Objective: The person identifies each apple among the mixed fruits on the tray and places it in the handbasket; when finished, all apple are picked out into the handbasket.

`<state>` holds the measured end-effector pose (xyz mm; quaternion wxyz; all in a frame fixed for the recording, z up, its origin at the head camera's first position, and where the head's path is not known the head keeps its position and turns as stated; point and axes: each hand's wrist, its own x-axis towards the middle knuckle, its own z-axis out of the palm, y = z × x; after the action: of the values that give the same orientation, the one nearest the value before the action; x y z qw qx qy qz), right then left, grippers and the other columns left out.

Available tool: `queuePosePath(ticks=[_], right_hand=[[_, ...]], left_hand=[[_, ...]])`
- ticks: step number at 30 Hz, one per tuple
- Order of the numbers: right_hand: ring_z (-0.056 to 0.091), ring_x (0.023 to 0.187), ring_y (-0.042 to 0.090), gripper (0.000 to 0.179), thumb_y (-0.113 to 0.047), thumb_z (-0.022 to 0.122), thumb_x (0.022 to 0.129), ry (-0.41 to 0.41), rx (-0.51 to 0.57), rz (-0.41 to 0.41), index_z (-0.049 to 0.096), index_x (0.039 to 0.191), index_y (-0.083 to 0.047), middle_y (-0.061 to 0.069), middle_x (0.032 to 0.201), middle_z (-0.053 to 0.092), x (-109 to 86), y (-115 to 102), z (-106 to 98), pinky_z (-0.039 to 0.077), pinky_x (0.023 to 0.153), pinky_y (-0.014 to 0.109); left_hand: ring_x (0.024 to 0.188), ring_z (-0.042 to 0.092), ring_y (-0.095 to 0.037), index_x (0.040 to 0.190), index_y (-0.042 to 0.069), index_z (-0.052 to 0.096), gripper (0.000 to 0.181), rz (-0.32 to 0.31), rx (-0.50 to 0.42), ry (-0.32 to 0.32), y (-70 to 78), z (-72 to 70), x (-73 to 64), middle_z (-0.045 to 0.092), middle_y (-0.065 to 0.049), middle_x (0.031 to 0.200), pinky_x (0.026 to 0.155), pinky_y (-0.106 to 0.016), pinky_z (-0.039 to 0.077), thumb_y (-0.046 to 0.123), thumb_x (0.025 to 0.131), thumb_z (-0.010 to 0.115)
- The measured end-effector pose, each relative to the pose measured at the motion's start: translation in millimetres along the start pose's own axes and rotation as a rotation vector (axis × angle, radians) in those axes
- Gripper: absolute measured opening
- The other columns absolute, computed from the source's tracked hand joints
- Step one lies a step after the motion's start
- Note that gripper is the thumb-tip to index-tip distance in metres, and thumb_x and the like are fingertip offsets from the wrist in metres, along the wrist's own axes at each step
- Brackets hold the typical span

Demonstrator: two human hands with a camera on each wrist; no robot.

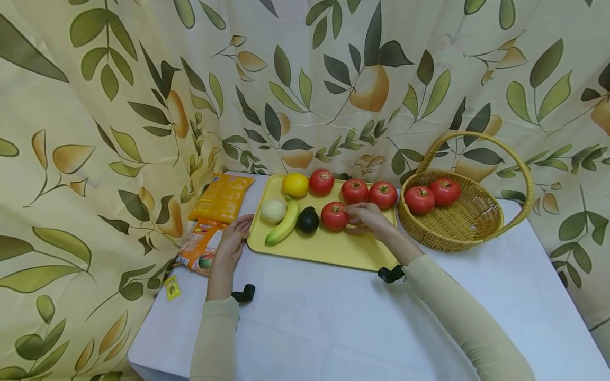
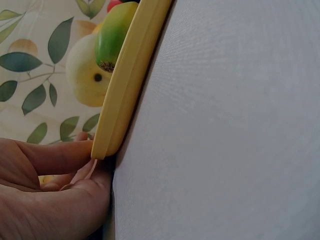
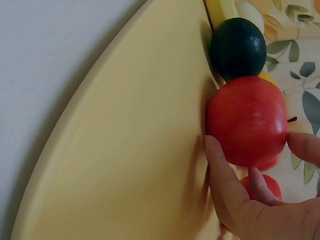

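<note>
At the left edge of a yellow tray (image 1: 314, 256), my left hand (image 1: 233, 238) pinches the rim; in the left wrist view the thumb and fingers (image 2: 65, 157) meet at the tray's corner. My right hand (image 1: 370, 219) holds a red apple (image 1: 334, 216) from its right side, thumb low and a fingertip near the stem, the apple (image 3: 247, 122) close over the tray. Left of it lie a dark green avocado (image 1: 307, 220), a banana (image 1: 283, 225) and a pale round fruit (image 1: 274, 211). Behind are a lemon (image 1: 295, 185) and several red fruits (image 1: 355, 191).
A wicker basket (image 1: 448, 241) with a tall handle stands right of the tray, two red fruits (image 1: 420, 200) inside. Orange packets (image 1: 223, 198) lie left of the tray, beside a small yellow sachet (image 1: 172, 288). A leaf-patterned curtain (image 1: 305, 79) hangs behind the white-covered table (image 1: 314, 317).
</note>
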<state>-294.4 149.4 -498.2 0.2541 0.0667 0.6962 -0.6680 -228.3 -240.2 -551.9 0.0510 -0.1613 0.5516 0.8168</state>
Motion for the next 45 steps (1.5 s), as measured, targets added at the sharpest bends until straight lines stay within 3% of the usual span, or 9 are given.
queuePosePath(ticks=[4,10,15,19,22,25,30,35,45], right_hand=[[0.061,0.099,0.022,0.037,-0.022,0.069,0.101,0.0,0.038,-0.004,0.061,0.129,0.0,0.007,0.122,0.059,2.9,1,2,0.058,0.096,0.054],[0.07,0.099,0.024,0.034,-0.02,0.076,0.095,-0.054,0.108,-0.045,0.066,0.12,0.001,0.013,0.125,0.065,20.2,13,-8,0.063,0.085,0.053],[0.071,0.1,0.025,0.046,-0.022,0.078,0.093,0.003,0.09,-0.027,0.061,0.129,0.001,0.015,0.132,0.064,25.4,15,-9,0.062,0.086,0.053],[0.073,0.101,0.027,0.052,-0.019,0.082,0.089,0.023,0.191,0.014,0.06,0.132,0.0,0.017,0.133,0.065,42.0,25,-17,0.062,0.086,0.056],[0.074,0.102,0.028,0.047,-0.016,0.083,0.088,0.026,0.266,0.026,0.064,0.128,0.0,0.018,0.13,0.066,46.3,27,-21,0.061,0.086,0.058],[0.075,0.1,0.029,0.035,-0.015,0.082,0.089,0.041,0.299,0.027,0.07,0.119,-0.002,0.018,0.123,0.069,38.6,23,-21,0.061,0.086,0.058],[0.075,0.093,0.027,0.018,-0.014,0.071,0.096,0.044,0.275,0.002,0.07,0.111,-0.005,0.016,0.117,0.067,7.1,2,-9,0.058,0.093,0.056],[0.074,0.092,0.027,0.018,-0.013,0.068,0.099,0.055,0.291,0.009,0.066,0.116,-0.005,0.013,0.118,0.063,-11.1,-13,-2,0.055,0.096,0.055],[0.072,0.097,0.03,0.018,-0.013,0.065,0.101,0.05,0.283,-0.004,0.063,0.118,-0.005,0.014,0.129,0.053,-21.3,-26,-9,0.05,0.101,0.059]], left_hand=[[0.152,0.036,-0.03,0.156,-0.005,0.038,0.061,0.005,0.002,0.001,-0.5,0.6,0.1,0.037,-0.024,0.163,0.124,-0.037,0.032,-0.022,0.099,0.033],[0.152,0.037,-0.03,0.156,-0.005,0.038,0.061,0.002,-0.001,0.004,-1.3,2.0,-0.3,0.038,-0.024,0.162,0.124,-0.037,0.032,-0.023,0.098,0.033],[0.152,0.037,-0.03,0.156,-0.005,0.038,0.061,0.009,-0.001,0.0,-0.6,2.7,0.2,0.038,-0.024,0.162,0.124,-0.037,0.032,-0.023,0.098,0.033],[0.152,0.037,-0.03,0.156,-0.005,0.039,0.061,0.008,-0.001,-0.002,-0.1,3.0,0.3,0.038,-0.024,0.162,0.124,-0.038,0.032,-0.023,0.098,0.033],[0.152,0.037,-0.029,0.156,-0.005,0.039,0.06,0.004,-0.006,-0.001,0.3,3.2,0.3,0.038,-0.023,0.162,0.124,-0.037,0.032,-0.023,0.099,0.033],[0.152,0.037,-0.029,0.156,-0.005,0.039,0.06,0.003,-0.014,0.0,0.9,3.0,0.2,0.038,-0.023,0.162,0.124,-0.036,0.032,-0.022,0.099,0.033],[0.152,0.036,-0.029,0.156,-0.004,0.038,0.06,0.003,-0.011,-0.005,1.8,2.1,-0.9,0.037,-0.023,0.163,0.124,-0.036,0.031,-0.022,0.099,0.032],[0.152,0.037,-0.029,0.157,-0.003,0.038,0.061,-0.007,-0.005,-0.001,1.7,1.5,-1.0,0.037,-0.022,0.163,0.124,-0.036,0.031,-0.022,0.099,0.033],[0.152,0.037,-0.029,0.156,-0.005,0.039,0.06,0.001,-0.009,-0.004,1.3,0.9,-1.1,0.038,-0.023,0.163,0.124,-0.035,0.031,-0.023,0.099,0.033]])
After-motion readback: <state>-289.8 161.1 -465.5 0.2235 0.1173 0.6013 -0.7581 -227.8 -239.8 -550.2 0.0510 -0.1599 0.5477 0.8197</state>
